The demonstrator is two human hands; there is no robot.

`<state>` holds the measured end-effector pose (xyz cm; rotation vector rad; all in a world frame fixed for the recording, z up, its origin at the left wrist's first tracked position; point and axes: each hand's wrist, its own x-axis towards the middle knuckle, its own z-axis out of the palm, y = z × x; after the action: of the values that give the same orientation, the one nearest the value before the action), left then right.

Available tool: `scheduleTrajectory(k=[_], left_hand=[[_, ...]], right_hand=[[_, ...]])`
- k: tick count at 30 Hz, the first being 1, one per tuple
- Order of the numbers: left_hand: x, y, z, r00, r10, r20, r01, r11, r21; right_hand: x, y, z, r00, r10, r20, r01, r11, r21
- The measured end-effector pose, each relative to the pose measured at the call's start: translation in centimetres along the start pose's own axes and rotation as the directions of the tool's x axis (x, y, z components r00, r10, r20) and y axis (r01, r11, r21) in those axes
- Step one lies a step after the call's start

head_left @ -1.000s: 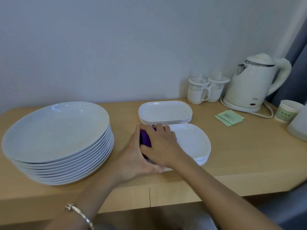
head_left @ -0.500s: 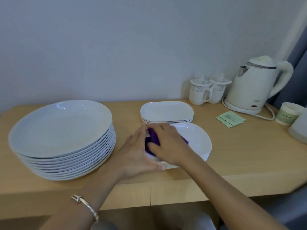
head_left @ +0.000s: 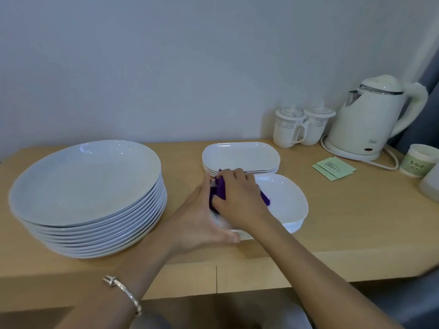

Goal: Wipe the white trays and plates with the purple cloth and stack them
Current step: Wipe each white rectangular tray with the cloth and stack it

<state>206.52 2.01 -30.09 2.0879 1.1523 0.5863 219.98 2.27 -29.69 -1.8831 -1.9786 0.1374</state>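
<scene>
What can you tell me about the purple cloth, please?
The purple cloth is deep violet, soft-looking fabric, bunched up and mostly hidden under the right hand, which grips it on the top white tray of the near stack. Patches show on both sides of that hand. The left hand touches the tray's edge.

purple cloth (head_left: 219, 189) under right hand (head_left: 238, 198)

Wooden counter (head_left: 356, 222) bears plates (head_left: 85, 184), trays (head_left: 240, 156), kettle (head_left: 365, 124); sachets (head_left: 333, 168), perhaps.
</scene>
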Motion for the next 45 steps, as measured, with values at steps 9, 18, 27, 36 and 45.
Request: scheduleTrajectory(k=[9, 18, 27, 36, 45], left_hand=[[-0.4, 0.3, -0.3, 1.000, 0.021, -0.018, -0.021, 1.000, 0.002], [-0.5, 0.3, 0.1, 0.999, 0.017, -0.048, -0.020, 0.998, -0.065], [-0.5, 0.1, 0.0, 0.999, -0.042, 0.031, 0.022, 0.875, 0.484], [-1.6, 1.8, -0.2, 0.997, 0.052, 0.050, -0.072, 0.749, 0.658], [1.5, 3.5, -1.2, 0.869, -0.085, -0.487, 0.031, 0.992, -0.119]], right_hand=[[-2.5, 7.4, -7.1, 0.947, -0.096, 0.307, 0.012, 0.965, 0.264], [-0.9, 0.0, -1.4, 0.968, -0.232, 0.092, 0.185, 0.916, 0.356], [-3.8, 7.9, -8.1, 0.975, -0.041, 0.217, -0.016, 0.967, 0.254], [-4.4, 6.0, -11.3, 0.955, 0.145, -0.260, 0.062, 0.756, 0.651], [-5.6, 4.4, -12.8, 0.929, 0.136, -0.344, 0.202, 0.592, 0.780]])
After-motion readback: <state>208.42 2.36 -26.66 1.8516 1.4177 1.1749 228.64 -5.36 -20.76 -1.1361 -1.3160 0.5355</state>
